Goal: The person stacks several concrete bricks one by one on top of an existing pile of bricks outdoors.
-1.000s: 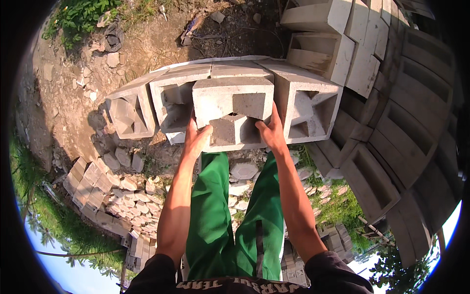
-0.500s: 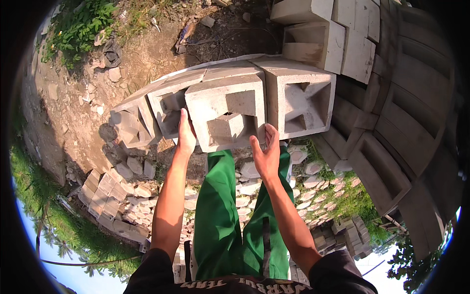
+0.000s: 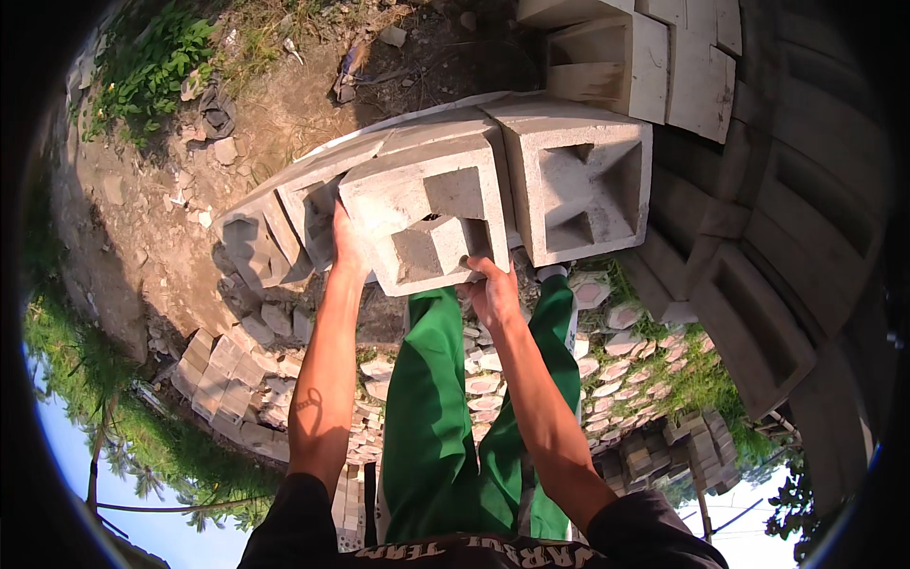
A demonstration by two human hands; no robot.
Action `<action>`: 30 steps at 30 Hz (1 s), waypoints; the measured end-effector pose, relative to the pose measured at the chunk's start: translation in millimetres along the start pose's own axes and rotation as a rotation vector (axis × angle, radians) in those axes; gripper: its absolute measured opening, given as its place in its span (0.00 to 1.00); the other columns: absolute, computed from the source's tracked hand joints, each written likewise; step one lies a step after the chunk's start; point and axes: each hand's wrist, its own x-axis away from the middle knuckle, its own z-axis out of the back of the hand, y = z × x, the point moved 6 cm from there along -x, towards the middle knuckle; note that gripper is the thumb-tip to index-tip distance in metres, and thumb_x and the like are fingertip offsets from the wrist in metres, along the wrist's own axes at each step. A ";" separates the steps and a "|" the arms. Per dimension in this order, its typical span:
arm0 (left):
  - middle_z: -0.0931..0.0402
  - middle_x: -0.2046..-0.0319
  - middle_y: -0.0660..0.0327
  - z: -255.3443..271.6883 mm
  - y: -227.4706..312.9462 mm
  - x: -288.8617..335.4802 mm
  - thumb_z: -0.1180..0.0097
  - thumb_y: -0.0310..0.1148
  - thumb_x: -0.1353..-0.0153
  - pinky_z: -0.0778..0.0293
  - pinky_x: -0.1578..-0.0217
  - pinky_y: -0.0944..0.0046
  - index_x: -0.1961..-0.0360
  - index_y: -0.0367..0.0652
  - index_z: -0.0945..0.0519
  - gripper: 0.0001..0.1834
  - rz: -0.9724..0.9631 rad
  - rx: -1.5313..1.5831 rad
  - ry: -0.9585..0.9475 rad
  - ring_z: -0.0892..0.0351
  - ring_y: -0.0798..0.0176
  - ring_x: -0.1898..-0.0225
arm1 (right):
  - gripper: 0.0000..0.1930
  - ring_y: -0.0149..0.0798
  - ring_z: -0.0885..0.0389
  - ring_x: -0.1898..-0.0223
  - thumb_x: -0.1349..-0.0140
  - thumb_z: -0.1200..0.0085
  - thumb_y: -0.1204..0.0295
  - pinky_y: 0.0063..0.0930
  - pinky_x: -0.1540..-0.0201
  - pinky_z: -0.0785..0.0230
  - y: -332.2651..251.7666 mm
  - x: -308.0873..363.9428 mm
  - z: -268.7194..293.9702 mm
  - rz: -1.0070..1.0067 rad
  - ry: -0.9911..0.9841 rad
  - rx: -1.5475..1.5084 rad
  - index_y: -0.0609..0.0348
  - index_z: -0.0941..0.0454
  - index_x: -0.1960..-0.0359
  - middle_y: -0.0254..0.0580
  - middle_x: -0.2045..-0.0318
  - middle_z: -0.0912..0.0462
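Note:
A grey concrete block (image 3: pixel 391 195) with a square recessed hollow in its face sits tilted in front of me, at the middle of a row of similar blocks. My left hand (image 3: pixel 351 245) presses against its left side, the fingers partly hidden behind it. My right hand (image 3: pixel 494 292) grips the lower right edge, thumb on the front face near the hollow and fingers beneath. To the right stands another hollow concrete block (image 3: pixel 531 194), apart from the held one by a dark gap. More hollow blocks (image 3: pixel 261 248) stand close by on the left.
Stacked concrete blocks (image 3: pixel 749 313) rise along the right side, with lighter blocks (image 3: pixel 700 95) at the far right. Rubble-strewn dirt (image 3: pixel 142 209) and a green bush (image 3: pixel 156 62) lie left. Hexagonal pavers (image 3: pixel 607 370) cover ground around my legs; more bricks (image 3: pixel 213 375) are piled lower left.
The middle block has shifted left and tilted, widening the gap beside the right block. My right hand has moved left and closed around its lower edge; my left hand moved slightly left with it.

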 end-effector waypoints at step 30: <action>0.27 0.68 0.63 -32.0 10.0 18.5 0.68 0.67 0.36 0.33 0.64 0.67 0.53 0.36 0.24 0.41 -0.171 -0.314 0.141 0.31 0.68 0.68 | 0.19 0.41 0.25 0.61 0.51 0.51 0.85 0.40 0.56 0.28 -21.7 -2.3 9.3 0.178 0.068 -0.126 0.65 0.30 0.54 0.42 0.62 0.26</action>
